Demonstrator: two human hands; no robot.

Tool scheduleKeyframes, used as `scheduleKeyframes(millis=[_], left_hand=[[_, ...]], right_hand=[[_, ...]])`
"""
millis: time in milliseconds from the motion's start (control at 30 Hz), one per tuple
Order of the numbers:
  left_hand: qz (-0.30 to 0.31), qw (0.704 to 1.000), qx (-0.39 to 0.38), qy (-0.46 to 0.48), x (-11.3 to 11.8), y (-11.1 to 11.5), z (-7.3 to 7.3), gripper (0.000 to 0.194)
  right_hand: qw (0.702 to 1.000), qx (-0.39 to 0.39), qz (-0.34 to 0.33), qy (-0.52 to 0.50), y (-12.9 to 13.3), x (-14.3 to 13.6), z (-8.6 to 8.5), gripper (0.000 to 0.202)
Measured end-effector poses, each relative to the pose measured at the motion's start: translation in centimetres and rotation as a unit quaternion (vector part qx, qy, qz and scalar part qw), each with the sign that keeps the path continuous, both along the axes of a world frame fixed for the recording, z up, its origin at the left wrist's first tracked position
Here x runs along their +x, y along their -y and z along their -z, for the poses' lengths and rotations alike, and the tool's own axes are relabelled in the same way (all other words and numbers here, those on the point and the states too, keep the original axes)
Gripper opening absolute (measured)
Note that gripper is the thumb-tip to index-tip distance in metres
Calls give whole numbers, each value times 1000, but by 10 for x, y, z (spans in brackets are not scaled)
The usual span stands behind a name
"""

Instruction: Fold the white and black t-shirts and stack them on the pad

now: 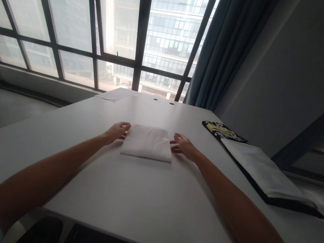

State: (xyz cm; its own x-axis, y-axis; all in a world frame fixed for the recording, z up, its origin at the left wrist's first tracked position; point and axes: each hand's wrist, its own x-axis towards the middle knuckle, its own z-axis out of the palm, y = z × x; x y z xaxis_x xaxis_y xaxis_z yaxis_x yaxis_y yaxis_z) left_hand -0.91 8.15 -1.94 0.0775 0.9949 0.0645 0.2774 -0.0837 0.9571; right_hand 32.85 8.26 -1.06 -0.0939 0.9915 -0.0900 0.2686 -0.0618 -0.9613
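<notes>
Cloth [148, 142], white and folded, lies flat at the frame's centre on the surface [139, 200]. The left hand [117, 131] and right hand [185, 145] flank its side edges, fingers loosely apart, clamped on nothing. Uneven inward pressure could ruck the top or skew its straight lower edge.

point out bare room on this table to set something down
Free: the table between the folded cloth and near edge; beyond that cloth, short of the dark spots. Crowded: the cloth's sides, by the left hand and right hand; the right edge, under the white bundle.
</notes>
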Motion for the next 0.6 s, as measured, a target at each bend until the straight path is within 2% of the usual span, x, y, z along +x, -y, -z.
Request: scheduleKeyframes(millis=[67, 133, 233, 333, 467, 600], left_hand=[[-12, 997, 3, -70, -2, -7, 12, 81], [-9, 991, 31, -126, -4, -10, 17, 78], [-10, 983, 79, -165, -4, -11, 19, 73], [-13, 977, 138, -161, -3, -12, 17, 73], [-23, 968, 195, -155, 0, -18, 20, 70], [-23, 950, 182, -251, 3, -24, 29, 60]], right_hand=[[1000, -2, -7, 18, -4, 0, 13, 47], [999, 17, -22, 45, -6, -1, 20, 43], [995, 58, -33, 77, -5, -5, 23, 34], [987, 124, -18, 101, -5, -10, 22, 31], [959, 231, 6, 163, -6, -12, 24, 32], [932, 231, 8, 280, -7, -11, 32, 37]])
